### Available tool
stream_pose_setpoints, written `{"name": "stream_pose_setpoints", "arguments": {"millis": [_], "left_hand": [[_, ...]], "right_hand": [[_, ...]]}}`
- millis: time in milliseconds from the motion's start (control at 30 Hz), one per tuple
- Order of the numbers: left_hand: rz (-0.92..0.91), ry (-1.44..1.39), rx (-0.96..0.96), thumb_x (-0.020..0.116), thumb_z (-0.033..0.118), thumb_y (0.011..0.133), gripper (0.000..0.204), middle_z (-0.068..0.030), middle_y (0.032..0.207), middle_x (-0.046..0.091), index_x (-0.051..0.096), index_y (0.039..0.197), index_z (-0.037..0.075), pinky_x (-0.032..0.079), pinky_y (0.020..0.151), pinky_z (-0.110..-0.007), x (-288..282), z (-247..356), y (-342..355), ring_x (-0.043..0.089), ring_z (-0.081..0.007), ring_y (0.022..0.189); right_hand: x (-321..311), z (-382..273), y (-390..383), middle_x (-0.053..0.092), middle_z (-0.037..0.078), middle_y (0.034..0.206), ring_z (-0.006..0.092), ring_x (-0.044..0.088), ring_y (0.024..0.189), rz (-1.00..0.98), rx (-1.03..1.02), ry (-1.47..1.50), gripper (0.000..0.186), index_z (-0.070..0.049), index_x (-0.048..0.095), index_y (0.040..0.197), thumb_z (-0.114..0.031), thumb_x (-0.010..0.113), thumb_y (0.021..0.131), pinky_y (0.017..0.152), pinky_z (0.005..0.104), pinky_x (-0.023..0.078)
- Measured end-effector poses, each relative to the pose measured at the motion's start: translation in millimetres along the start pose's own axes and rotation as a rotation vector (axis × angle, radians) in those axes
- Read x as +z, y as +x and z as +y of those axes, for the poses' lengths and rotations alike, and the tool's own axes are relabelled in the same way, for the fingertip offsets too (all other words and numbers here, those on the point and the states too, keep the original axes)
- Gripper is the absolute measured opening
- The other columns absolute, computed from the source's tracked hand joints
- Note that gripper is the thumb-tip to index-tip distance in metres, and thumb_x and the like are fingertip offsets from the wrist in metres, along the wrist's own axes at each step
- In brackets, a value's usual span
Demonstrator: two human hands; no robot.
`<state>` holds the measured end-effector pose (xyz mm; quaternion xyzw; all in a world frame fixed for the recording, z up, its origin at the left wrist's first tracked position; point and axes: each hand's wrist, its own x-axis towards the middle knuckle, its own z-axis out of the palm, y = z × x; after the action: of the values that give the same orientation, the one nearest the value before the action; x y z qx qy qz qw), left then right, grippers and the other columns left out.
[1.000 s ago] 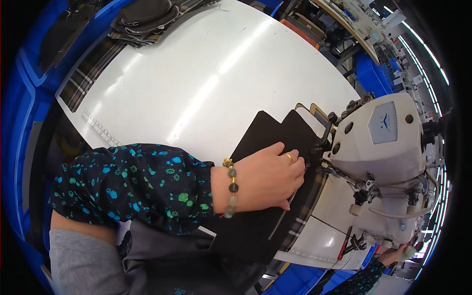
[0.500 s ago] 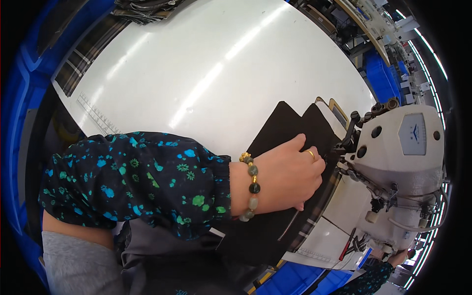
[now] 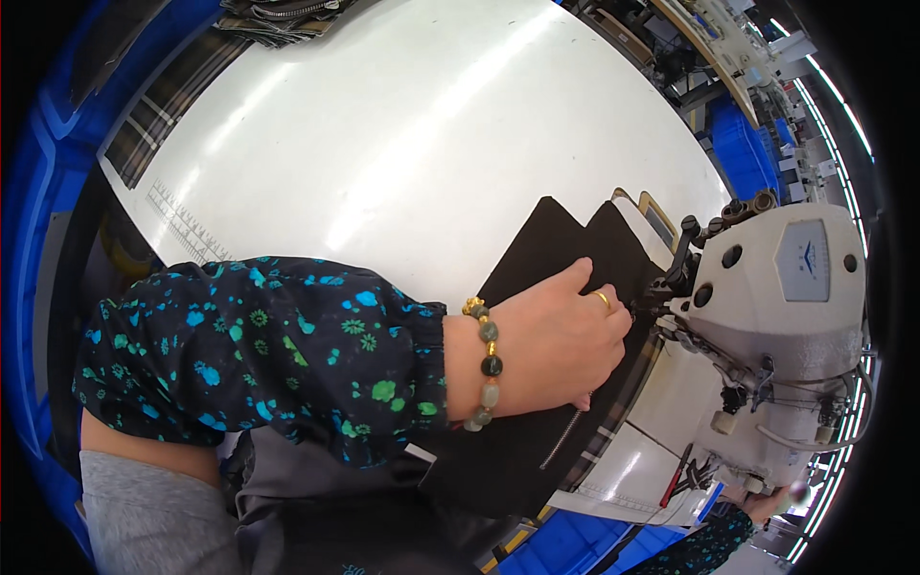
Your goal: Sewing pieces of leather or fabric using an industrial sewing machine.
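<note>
My left hand lies palm down on a black fabric piece. Its fingers curl onto the cloth close to the needle area of a sewing machine, and the little finger sticks out. A metal zipper runs along the fabric from under my thumb, with plaid cloth beside it. The part under my fingers is hidden. At the lower right my right hand is small and partly hidden beyond the machine, by a blurred round knob; its fingers cannot be made out.
A white table with printed ruler marks spreads to the left. Dark pieces with zippers are stacked at its far edge. Plaid cloth hangs at the left beside a blue bin. A red-handled tool lies below the machine.
My left hand and the fabric have barely shifted. My right hand has moved slightly left, and the round knob beside it looks lighter and blurred.
</note>
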<state>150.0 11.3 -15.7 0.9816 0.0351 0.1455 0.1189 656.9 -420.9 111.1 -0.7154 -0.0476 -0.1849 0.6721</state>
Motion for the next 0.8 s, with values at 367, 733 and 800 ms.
{"name": "stream_pose_setpoints", "arguments": {"millis": [367,733,800], "left_hand": [[0.016,0.004,-0.006,0.067,0.055,0.088,0.068,-0.0126,0.13,0.063,0.064,0.128,0.0,0.042,0.111,-0.051,1,1,-1,0.058,-0.0267,0.13],[0.011,0.026,-0.019,0.067,0.056,0.088,0.07,-0.0129,0.131,0.063,0.063,0.13,0.0,0.042,0.112,-0.05,3,4,0,0.057,-0.0271,0.13],[0.023,0.035,-0.024,0.067,0.056,0.088,0.07,-0.0128,0.131,0.063,0.063,0.131,0.0,0.041,0.112,-0.05,4,5,0,0.057,-0.0274,0.13]], "right_hand": [[-8,1,16,0.062,0.017,0.135,0.031,0.062,0.122,-0.024,0.011,-0.027,0.047,0.001,0.058,0.136,-0.033,0.049,0.105,0.101,0.0469,0.055],[-37,-6,71,0.067,0.009,0.134,0.0234,0.063,0.121,-0.049,0.109,-0.096,0.051,-0.005,0.061,0.136,-0.045,0.056,0.105,0.102,0.0379,0.049],[-38,-5,72,0.068,0.008,0.133,0.0227,0.063,0.12,-0.048,0.081,-0.164,0.05,-0.005,0.062,0.135,-0.044,0.056,0.105,0.1,0.037,0.05]]}}
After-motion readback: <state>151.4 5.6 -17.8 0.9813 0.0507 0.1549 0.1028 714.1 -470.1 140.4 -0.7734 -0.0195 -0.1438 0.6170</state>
